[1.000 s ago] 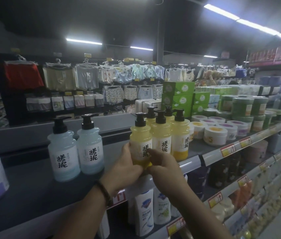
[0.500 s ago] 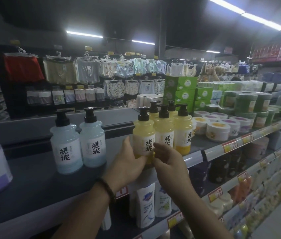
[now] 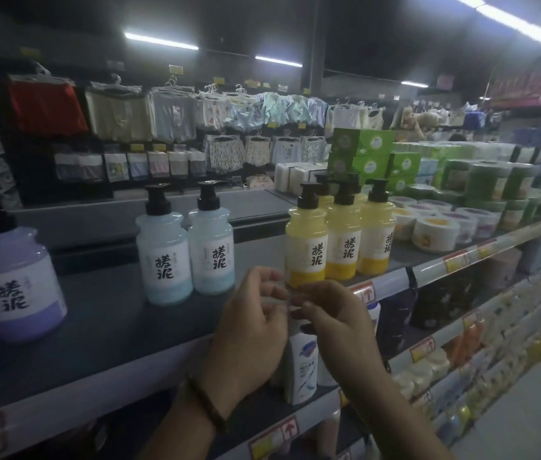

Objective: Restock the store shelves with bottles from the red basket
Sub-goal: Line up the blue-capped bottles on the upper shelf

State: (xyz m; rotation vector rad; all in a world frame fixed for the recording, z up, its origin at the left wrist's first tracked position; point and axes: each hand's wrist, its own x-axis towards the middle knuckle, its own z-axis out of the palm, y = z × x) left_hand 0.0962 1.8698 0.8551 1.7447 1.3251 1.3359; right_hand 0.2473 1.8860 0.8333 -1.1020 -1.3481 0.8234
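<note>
A yellow pump bottle [image 3: 305, 240] stands upright at the front edge of the top shelf [image 3: 113, 313], leftmost in a group of yellow bottles [image 3: 359, 234]. My left hand [image 3: 256, 320] and my right hand [image 3: 332, 323] hover just below and in front of it, off the bottle. The fingers of both are loosely curled, their tips close together, with nothing visibly held. A bracelet sits on my left wrist. The red basket is out of view.
Two pale blue pump bottles [image 3: 184, 250] stand to the left on the same shelf, and a purple bottle [image 3: 13, 280] at the far left. Round tubs [image 3: 435, 230] and green boxes [image 3: 362, 151] fill the right. Lower shelves hold more bottles [image 3: 302, 363]. Clothing hangs behind.
Both hands have let go of the front yellow bottle and dropped below the shelf edge. The bottle now stands alone on the shelf.
</note>
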